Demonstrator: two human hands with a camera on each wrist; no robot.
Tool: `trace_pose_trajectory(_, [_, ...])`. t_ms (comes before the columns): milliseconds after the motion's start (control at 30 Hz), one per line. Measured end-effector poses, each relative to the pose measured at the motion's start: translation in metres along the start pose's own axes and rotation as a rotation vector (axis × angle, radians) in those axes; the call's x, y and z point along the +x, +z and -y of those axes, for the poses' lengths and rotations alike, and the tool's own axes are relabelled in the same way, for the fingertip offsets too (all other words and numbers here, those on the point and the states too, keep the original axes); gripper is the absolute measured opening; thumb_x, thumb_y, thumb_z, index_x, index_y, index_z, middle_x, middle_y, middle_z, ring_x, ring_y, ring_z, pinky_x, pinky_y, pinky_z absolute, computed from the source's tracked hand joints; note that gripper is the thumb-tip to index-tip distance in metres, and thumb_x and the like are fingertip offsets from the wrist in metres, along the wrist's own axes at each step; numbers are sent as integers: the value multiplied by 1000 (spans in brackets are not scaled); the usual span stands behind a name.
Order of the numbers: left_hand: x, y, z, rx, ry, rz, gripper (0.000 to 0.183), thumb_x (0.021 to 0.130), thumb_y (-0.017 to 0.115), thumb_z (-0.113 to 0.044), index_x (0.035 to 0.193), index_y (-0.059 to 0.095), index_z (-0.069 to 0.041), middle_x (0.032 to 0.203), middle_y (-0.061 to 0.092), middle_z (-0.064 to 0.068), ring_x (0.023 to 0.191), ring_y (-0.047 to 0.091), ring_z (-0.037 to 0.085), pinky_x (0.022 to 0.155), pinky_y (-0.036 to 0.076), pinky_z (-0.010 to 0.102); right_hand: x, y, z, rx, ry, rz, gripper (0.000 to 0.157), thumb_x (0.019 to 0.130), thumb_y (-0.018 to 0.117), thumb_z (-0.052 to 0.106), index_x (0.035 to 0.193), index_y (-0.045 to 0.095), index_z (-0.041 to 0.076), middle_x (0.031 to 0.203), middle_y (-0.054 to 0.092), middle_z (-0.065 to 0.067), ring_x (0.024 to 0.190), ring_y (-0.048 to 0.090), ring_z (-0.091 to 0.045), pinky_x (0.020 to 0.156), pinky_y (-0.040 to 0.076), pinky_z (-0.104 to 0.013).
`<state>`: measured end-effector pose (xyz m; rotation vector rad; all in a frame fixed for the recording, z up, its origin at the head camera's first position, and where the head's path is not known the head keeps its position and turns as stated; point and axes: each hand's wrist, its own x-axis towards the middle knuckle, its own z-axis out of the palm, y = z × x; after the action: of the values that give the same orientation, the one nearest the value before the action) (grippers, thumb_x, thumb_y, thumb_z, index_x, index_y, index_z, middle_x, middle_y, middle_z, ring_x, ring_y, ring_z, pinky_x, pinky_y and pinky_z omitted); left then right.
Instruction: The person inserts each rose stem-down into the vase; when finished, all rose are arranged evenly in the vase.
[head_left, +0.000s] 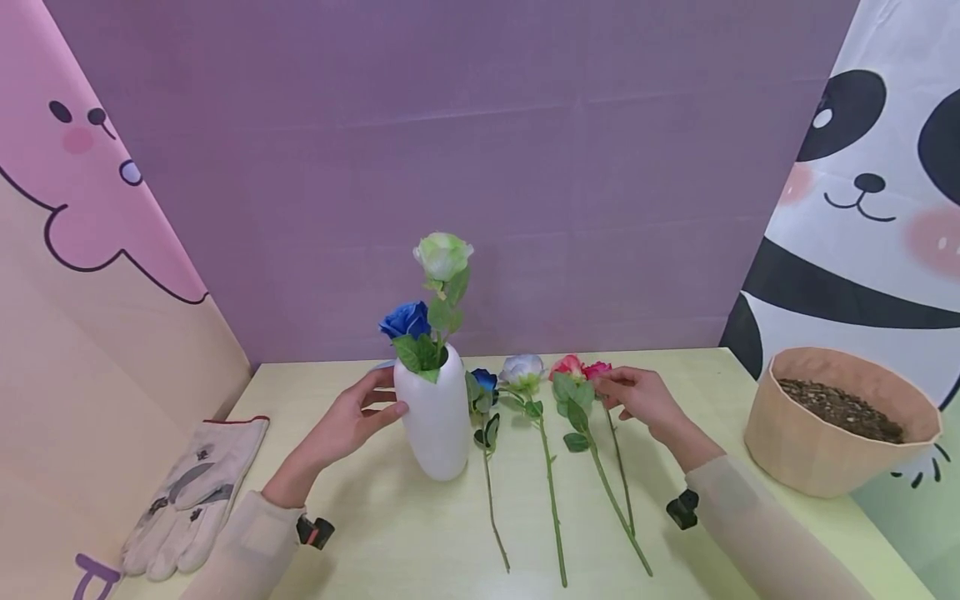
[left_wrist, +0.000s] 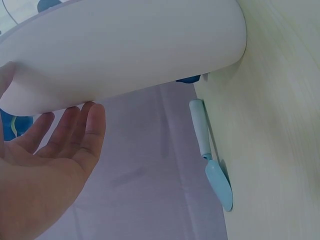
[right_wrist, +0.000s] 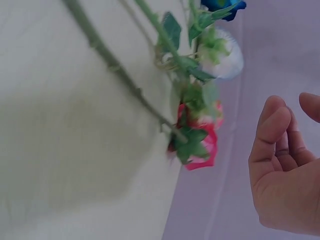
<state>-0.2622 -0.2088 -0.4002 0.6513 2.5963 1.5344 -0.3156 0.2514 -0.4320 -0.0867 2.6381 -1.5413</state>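
Pale table [head_left: 390, 537]: vertical white vase [head_left: 435, 421] opening skyward, left hand [head_left: 358, 417] gripping it; right hand [head_left: 641, 402] loosely curved.

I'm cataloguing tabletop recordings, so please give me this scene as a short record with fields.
Left hand: holds the white vase near its top
Right hand: beside the magenta flower, gripping nothing
In vase: blue rose, pale green-white rose
Also lying on table: dark blue flower, pale lilac flower, coral flower
Left side: gloves
Right side: pot containing dark soil
Far edge: light-blue trowel, clearest in left wrist view
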Motion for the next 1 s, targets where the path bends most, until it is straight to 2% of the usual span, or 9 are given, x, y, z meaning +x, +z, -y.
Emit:
trace_pose_trajectory(233, [0, 0, 1, 2, -7, -1, 60, 96, 66, -39, 149, 40, -24, 143, 52, 9, 131, 55, 36, 100, 55, 46, 1, -2, -14, -20, 31, 8, 45, 102, 57, 34, 127, 60, -3, 120, 67, -23, 93, 69, -24, 70, 57, -34])
trace_pose_trajectory(400, [0, 0, 0, 2, -8, -2, 60, 96, 66, -39, 148, 41, -25, 143, 52, 9, 131, 55, 36, 101, 54, 47, -1, -3, -23, -34, 52, 25, 41, 101, 58, 31, 128, 60, -1, 121, 67, -22, 93, 69, -23, 69, 56, -31])
trace_pose_trajectory(600, [0, 0, 0, 1, -5, -1, 60, 96, 66, -39, 148, 40, -25, 143, 52, 9, 132, 54, 38, 100, 54, 48, -1, -3, -32, -46, 65, 34, 38, 100, 59, 26, 126, 62, -1, 114, 69, -18, 93, 69, -24, 67, 55, -32])
trace_pose_trajectory(1000, [0, 0, 1, 8, -6, -2, 61, 96, 66, -40, 149, 40, -25, 143, 52, 8, 131, 55, 36, 100, 55, 47, 0, -2, -45, -77, 136, 57, 41, 101, 58, 27, 128, 60, -3, 114, 70, -18, 88, 69, -20, 69, 56, -32])
